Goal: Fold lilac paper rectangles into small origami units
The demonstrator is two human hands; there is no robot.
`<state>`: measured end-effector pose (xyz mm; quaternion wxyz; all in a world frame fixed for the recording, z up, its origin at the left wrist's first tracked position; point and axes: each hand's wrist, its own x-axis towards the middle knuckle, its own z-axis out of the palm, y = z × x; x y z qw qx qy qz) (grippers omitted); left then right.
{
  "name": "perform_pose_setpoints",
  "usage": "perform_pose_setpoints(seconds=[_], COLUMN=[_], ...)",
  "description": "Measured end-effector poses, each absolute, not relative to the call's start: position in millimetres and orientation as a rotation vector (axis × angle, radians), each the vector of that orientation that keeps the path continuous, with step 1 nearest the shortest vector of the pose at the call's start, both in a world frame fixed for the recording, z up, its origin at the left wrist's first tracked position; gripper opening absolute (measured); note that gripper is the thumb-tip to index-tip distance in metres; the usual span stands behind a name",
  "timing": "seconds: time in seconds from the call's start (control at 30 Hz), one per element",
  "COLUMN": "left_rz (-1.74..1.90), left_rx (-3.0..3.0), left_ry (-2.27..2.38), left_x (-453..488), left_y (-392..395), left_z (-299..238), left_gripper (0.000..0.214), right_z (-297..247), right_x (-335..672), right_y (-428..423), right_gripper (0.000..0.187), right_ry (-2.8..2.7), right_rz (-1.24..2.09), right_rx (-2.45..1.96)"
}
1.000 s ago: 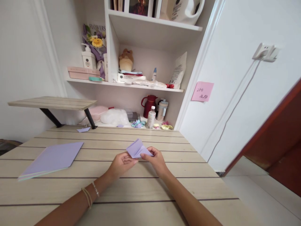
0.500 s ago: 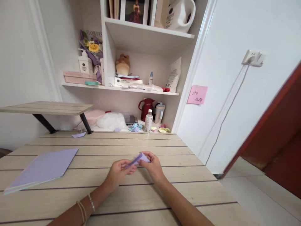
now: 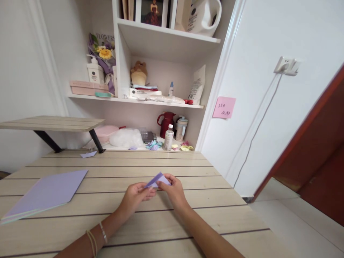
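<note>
A small folded piece of lilac paper [image 3: 158,178] is held just above the wooden table [image 3: 161,222] in front of me. My left hand [image 3: 137,196] pinches its near left corner with thumb and fingers closed. My right hand [image 3: 173,189] grips its right side, fingers curled over the fold. The paper is folded nearly flat and shows a pointed tip. A stack of lilac paper sheets [image 3: 44,193] lies flat on the table to the left, well apart from both hands.
A small raised wooden shelf [image 3: 53,122] on black brackets stands at the back left, with a paper scrap [image 3: 88,154] beside it. Behind the table, white shelves hold a red jug [image 3: 167,123], a bottle [image 3: 168,137], folded papers [image 3: 154,145] and boxes. A wall with a pink note [image 3: 224,107] is at the right.
The folded paper was open and raised a second ago; both hands have pressed it flatter and lower. The view has tilted slightly, and the hands stay together in the same spot.
</note>
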<state>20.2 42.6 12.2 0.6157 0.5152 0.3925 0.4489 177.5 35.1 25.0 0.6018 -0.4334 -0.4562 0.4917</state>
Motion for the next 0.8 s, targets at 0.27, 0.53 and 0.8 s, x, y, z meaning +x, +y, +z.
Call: perform_pose_setpoints(seconds=[0.27,0.53,0.8], left_rz=[1.013,1.019,0.993], left_rx=[1.147,1.188,1.236], left_ry=[0.931,0.922,0.995], left_x=[21.6,21.0,23.0], left_y=[39.5,40.9,41.6], left_z=[17.4,13.0,11.5], left_gripper=[0.037,0.038,0.038], right_z=[24.9,23.2,20.8], right_x=[177.7,178.0,175.6], right_y=[34.7,35.8,34.5], right_gripper=[0.034,0.033,0.036], right_ry=[-1.067,-1.093,-1.151], right_rz=[1.106,1.089,1.080], right_rx=[-1.047,-1.062,-1.082])
